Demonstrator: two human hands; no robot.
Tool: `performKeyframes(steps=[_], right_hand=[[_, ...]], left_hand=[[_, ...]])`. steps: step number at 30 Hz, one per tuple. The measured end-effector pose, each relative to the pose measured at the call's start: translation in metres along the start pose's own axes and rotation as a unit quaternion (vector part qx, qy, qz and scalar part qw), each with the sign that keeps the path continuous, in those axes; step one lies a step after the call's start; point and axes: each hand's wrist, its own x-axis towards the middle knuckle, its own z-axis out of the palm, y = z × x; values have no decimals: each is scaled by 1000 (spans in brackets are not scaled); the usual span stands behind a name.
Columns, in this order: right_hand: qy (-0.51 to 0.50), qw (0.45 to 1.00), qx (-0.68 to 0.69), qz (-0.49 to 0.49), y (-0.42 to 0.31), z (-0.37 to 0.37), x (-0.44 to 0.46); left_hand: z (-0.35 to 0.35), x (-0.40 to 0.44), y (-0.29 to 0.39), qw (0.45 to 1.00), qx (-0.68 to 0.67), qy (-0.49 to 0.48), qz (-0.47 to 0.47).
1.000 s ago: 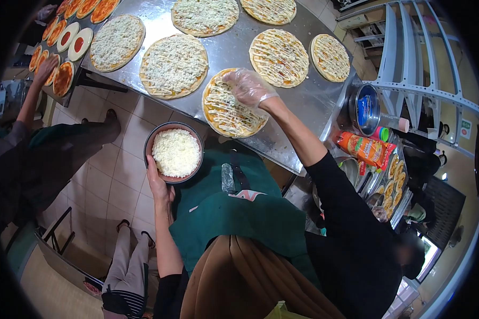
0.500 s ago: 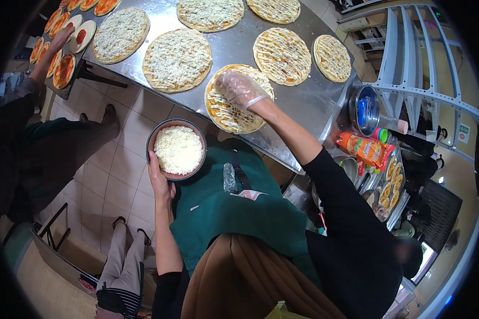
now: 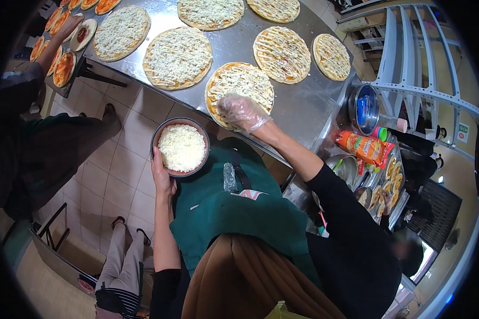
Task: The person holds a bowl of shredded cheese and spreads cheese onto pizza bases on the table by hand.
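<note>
My left hand grips the side of a round bowl filled with grated white cheese, held just off the table's front edge. My right hand, in a clear plastic glove, hovers low over the near part of a pizza. Its fingers are curled inward, and what lies within them is mostly hidden. That pizza has pale sauce stripes and scattered cheese, thicker on its far half. Beside it on the left sits a pizza well covered with cheese; to its right is one with sauce stripes.
More pizzas lie along the metal table. At right are a metal pan, an orange packet and a tray of small pizzas. A co-worker's hand is over small sauced bases at upper left. White shelving stands at right.
My right hand has moved toward me, from the pizza's middle to its near edge. More cheese shows on its far half. The bowl has shifted slightly right.
</note>
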Motion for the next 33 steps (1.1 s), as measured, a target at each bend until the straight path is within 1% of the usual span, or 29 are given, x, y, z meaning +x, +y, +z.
performKeyframes(steps=[1,4,5,8,9,12,13,16,17,20,21,24,25,28,29,32,33], right_hand=[[-12,999,19,28,3,-2,5],[17,995,-81,56,14,-16,16],[47,997,-29,59,16,-19,12],[41,996,-47,61,17,-25,6],[34,995,-68,58,14,-24,3],[-46,988,-136,63,8,-12,-6],[-43,990,-115,68,0,-11,-12],[63,996,-56,23,-3,0,-27],[71,997,-5,24,0,1,-29],[16,986,24,166,-6,-4,-18],[55,985,64,151,-13,-7,-18],[105,991,-76,35,6,17,-13],[110,992,-14,65,-14,2,-10],[91,988,-28,125,-6,3,-13],[76,975,-81,194,-8,-2,-14],[86,949,-37,301,-10,-13,-24],[73,949,-51,303,-9,-12,-30]], left_hand=[[-3,4,-5,1000,8,-2,-3],[-14,19,-22,999,21,-15,-27],[-19,26,-30,999,32,-15,-32],[-27,42,-48,997,53,-33,-49],[-29,45,-53,995,66,-40,-56],[-30,53,-64,992,99,-57,-58],[-20,50,-59,992,87,-55,-74],[-16,56,-64,988,126,-74,-51],[-13,57,-62,985,138,-85,-62],[-5,58,-59,982,128,-106,-89],[-3,59,-58,980,140,-102,-97],[-1,64,-57,976,149,-123,-98],[1,62,-53,975,156,-126,-100],[7,63,-44,969,170,-142,-106],[6,65,-44,967,171,-151,-109],[5,69,-46,960,184,-172,-122],[5,71,-46,957,192,-182,-124]])
